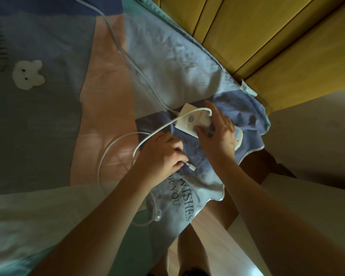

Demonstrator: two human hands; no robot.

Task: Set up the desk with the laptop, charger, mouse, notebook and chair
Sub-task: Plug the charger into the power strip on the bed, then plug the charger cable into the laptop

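Charger sits on the bed, on the blue patch of a patchwork cover near the bed's corner. Right hand lies over its right end, fingers spread and touching it, not closed around it. Left hand is pinched shut on the thin white cable near its plug tip (cable loops left across the pink patch). A thicker grey cord runs from the charger up across the cover. Yellow headboard at upper right.
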